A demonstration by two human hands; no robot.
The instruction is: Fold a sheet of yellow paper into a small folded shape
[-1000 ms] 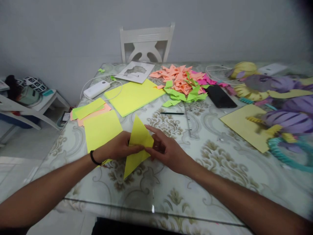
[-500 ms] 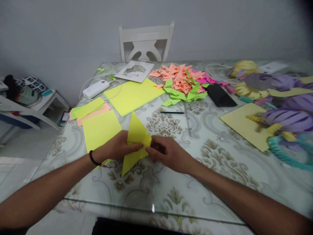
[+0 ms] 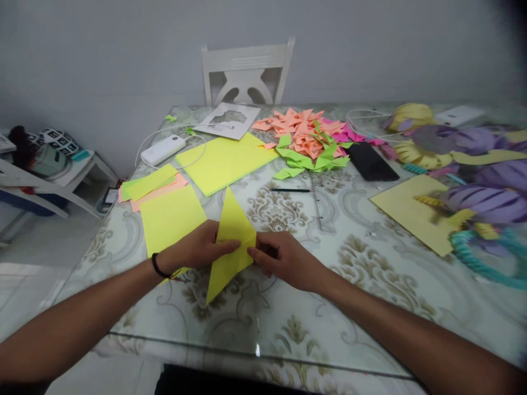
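A folded piece of yellow paper (image 3: 235,227), pointed at top and bottom, is held up over the near part of the table between both hands. My left hand (image 3: 203,246) grips its left side, thumb laid across the front and the other fingers behind. At the right corner, my right hand (image 3: 284,255) pinches the edge between thumb and curled fingers. Beneath my left wrist lies a flat yellow sheet (image 3: 173,216). Strips of green and orange paper (image 3: 150,184) rest just beyond that sheet.
Beyond the hands are a yellow paper stack (image 3: 226,162), a white power bank (image 3: 163,149), a dark pen (image 3: 290,190), a clear ruler (image 3: 317,206) and a pile of folded orange and green papers (image 3: 307,131). A black phone (image 3: 373,161) and purple paper lanterns (image 3: 486,203) lie right.
The yellow paper has turned slightly and shows a little more of its front, its lower tip a bit lower. Both hands keep their hold in nearly the same place.
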